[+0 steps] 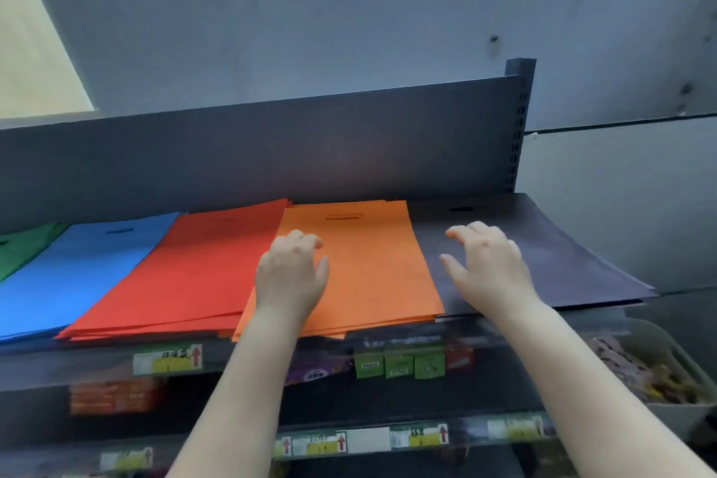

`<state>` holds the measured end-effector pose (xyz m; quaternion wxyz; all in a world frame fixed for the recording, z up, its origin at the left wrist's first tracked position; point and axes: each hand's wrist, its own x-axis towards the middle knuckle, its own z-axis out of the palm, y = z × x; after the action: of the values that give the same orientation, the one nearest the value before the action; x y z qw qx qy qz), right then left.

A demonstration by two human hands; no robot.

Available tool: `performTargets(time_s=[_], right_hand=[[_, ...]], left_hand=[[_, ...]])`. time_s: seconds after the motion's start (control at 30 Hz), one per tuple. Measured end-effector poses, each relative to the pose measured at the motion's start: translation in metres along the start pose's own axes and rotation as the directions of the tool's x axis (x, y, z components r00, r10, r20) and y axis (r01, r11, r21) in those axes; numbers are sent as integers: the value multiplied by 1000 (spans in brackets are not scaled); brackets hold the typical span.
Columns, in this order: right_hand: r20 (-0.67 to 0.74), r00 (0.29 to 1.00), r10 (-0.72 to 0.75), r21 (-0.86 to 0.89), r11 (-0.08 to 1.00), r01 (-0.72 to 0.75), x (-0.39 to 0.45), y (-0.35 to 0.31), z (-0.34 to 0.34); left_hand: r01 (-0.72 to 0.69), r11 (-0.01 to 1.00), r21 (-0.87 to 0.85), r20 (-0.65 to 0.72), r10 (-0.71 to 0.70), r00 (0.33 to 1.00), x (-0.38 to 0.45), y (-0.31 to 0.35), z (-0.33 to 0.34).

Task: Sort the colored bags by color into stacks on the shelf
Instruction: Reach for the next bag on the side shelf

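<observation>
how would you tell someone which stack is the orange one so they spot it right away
Look at the top shelf, where flat bag stacks lie in a row. The orange stack is second from the right, between the red stack and the dark stack, overlapping the red one's edge.

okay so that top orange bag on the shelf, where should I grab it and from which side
Judging from this view, take the flat orange bag by its near edge, which juts past the dark metal shelf front, coming from the front. It lies flat and its sides abut the red bag stack and the dark purple bag stack, so only that overhanging edge lets fingers slip under. The left hand is already on it.
</observation>
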<state>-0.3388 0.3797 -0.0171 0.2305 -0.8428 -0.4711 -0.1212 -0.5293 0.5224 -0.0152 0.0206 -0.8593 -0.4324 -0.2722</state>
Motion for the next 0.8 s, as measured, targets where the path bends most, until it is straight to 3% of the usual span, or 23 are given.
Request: performTargets(time_s=[0.13,0.27,0.5,0.8], right_hand=[[-16,998,-54,-262,964,48,-1,29,-32],[12,1000,23,-421,907,-16,-8,74,-67],[-40,965,259,-544,804,-238,-51,183,-142],[-150,830,537,-632,594,-498,-155,318,-230]], left_hand=[[-280,959,-31,-10,280,960,25,81,7],[-476,879,-27,50,477,877,46,168,20],[-649,748,-140,143,664,734,42,314,41],[-807,545,-229,101,838,537,-29,492,51]])
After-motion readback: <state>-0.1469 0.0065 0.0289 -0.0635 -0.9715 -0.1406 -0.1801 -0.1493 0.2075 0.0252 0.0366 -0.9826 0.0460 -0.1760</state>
